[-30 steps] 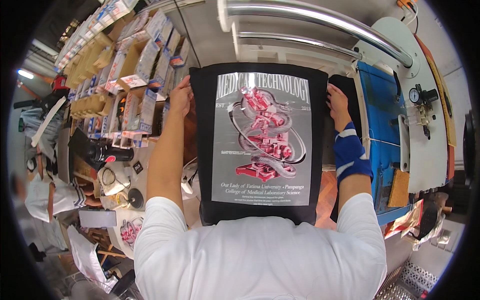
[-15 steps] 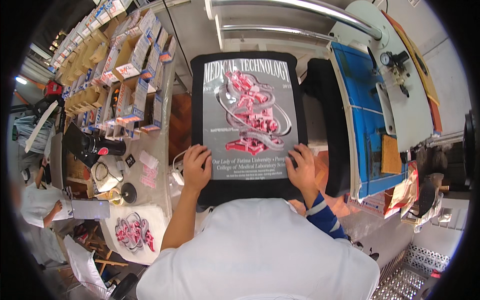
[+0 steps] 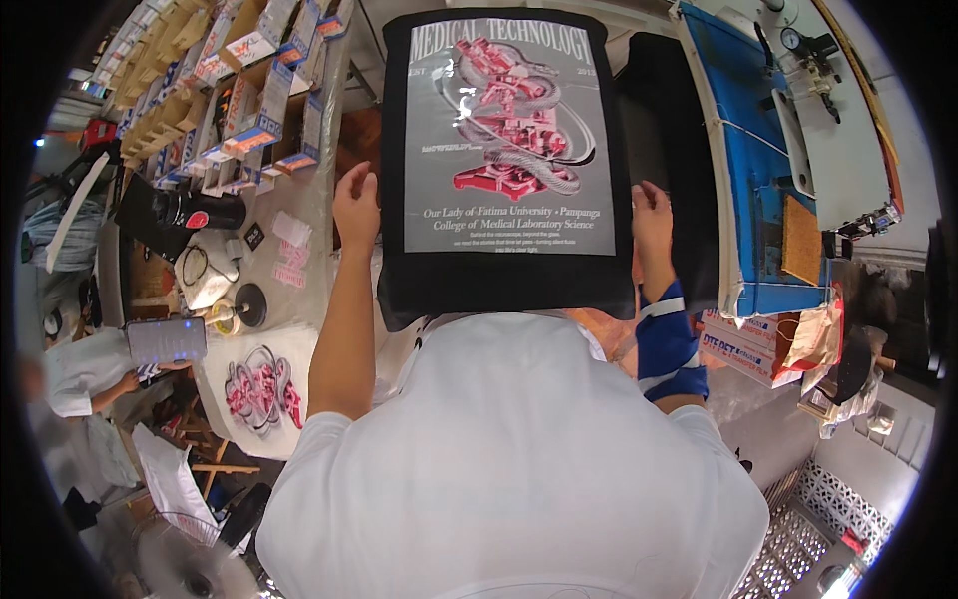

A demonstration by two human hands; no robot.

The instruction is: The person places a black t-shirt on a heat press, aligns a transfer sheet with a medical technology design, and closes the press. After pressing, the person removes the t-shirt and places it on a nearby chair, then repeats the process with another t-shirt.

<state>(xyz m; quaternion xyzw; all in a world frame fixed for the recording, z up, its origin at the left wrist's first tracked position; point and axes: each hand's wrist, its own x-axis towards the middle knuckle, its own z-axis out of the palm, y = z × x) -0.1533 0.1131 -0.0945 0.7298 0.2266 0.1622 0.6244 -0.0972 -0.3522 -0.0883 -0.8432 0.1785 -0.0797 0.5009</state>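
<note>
Loosely half-open, both hands flank black fabric.

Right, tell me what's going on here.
A person in a white shirt has a black cloth in front, a glossy printed sheet lying on it. The left hand is by the cloth's left edge, the right hand by its right edge, fingers loosely curled, neither visibly gripping anything.

A sheet is laid on a cloth, which is flanked by the left hand and the right hand. To the left, boxes are set on a table. To the right, a second cloth is placed between the first and a machine.
</note>
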